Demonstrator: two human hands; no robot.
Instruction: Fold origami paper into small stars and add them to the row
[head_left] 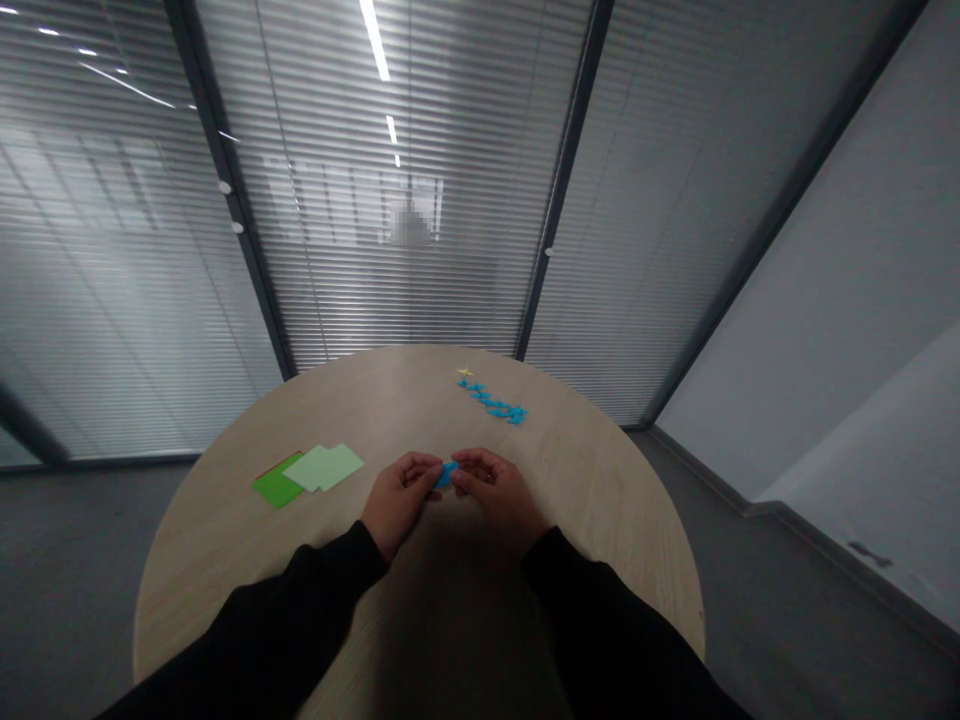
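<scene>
- Left hand (401,497) and right hand (496,488) pinch a small blue paper piece (447,474) between them, over the worktop (592,480)
- Green paper sheet (277,484) and pale green paper sheets (324,467) left of left hand
- Row of blue folded paper shapes (491,403) ahead of right hand, yellow paper shape (465,372) just beyond

Blue paper (447,475), pale green sheets (323,467), black sleeves (255,620)

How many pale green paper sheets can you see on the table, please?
2. One sheet and another overlap on the table, next to a darker green sheet; more may be hidden beneath them.
</scene>
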